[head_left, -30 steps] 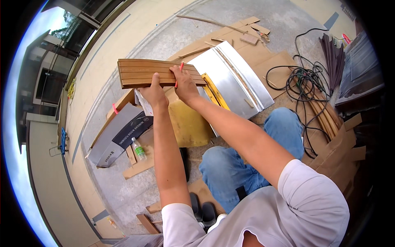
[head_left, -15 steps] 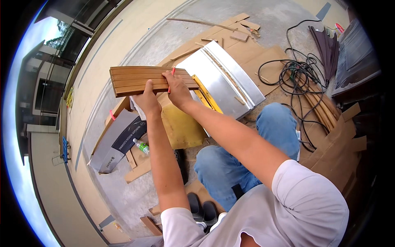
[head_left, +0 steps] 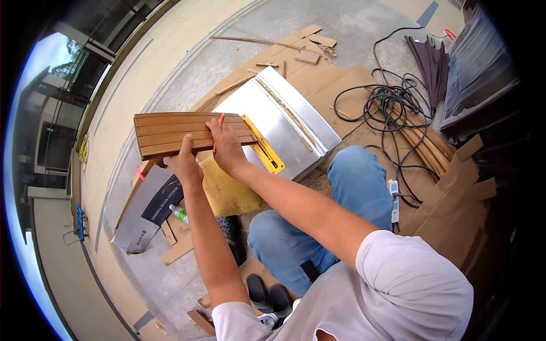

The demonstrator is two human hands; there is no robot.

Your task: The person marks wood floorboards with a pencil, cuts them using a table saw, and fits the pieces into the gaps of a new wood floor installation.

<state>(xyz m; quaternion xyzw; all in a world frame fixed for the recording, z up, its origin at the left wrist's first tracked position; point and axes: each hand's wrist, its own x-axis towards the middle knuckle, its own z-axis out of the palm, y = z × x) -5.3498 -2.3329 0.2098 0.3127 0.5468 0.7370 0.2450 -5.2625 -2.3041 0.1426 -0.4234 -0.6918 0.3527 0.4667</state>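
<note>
Both my hands hold up a brown grooved wooden board [head_left: 170, 132]. My left hand [head_left: 186, 165] is closed on its near edge, with the thumb on top. Further right along the board, my right hand [head_left: 226, 149] grips it too, and a red pencil [head_left: 220, 120] is tucked between its fingers. The board's right end lies over or just above the yellow slotted insert [head_left: 267, 152] of a silver table saw [head_left: 296, 108]; whether they touch I cannot tell. A yellowish sheet or bag [head_left: 230, 187] lies beneath my forearms, partly hidden.
An open flooring carton [head_left: 133, 227] and a green-labelled bottle [head_left: 179, 213] lie at the left. Tangled black cable [head_left: 392, 108], a folded dark umbrella [head_left: 427, 74] and a white power strip [head_left: 393, 200] are at the right. Cardboard [head_left: 347, 85] with wood offcuts covers the floor beyond.
The view has shifted, so the scene sits further left and lower. The board's right end has come nearer to me along the yellow insert. Both hands keep their hold, and the pencil remains in the right.
</note>
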